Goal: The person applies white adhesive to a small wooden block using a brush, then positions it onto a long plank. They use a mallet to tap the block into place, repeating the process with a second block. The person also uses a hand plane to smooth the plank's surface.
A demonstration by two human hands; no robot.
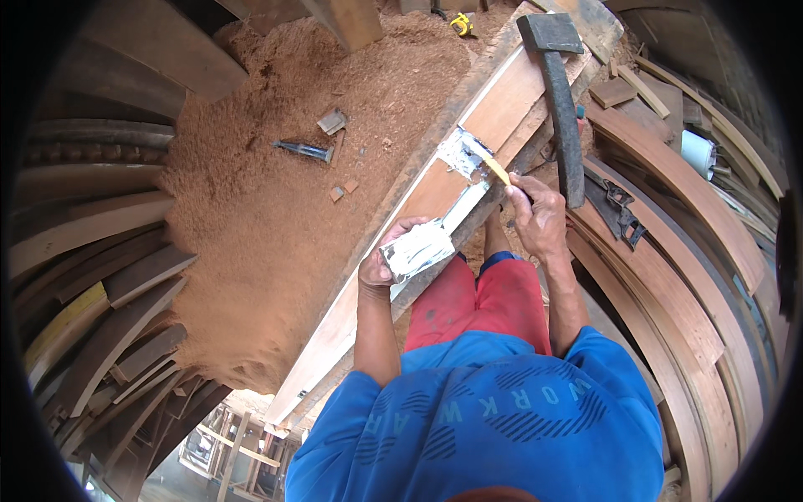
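Note:
My left hand (pixel 376 266) is closed around a small flat piece smeared with white paste (pixel 418 250), held low over the near side of a long wooden plank (pixel 506 105). In my right hand (pixel 539 219) I pinch a thin, light-coloured stick (pixel 495 167). Its far end touches a patch of white paste (pixel 462 154) on the plank's face. Between the flat piece and that patch runs a white strip (pixel 465 206); how it joins either one, I cannot tell. The plank slants from lower left to upper right, across in front of my knees.
A heavy hammer (pixel 549 35) lies on the plank's far end. Reddish sawdust (pixel 251 243) covers the ground at left, with a dark tube (pixel 303 151) on it. A yellow tape measure (pixel 461 24) sits at the top. Stacked boards (pixel 661 276) and a black tool (pixel 619 213) are at right.

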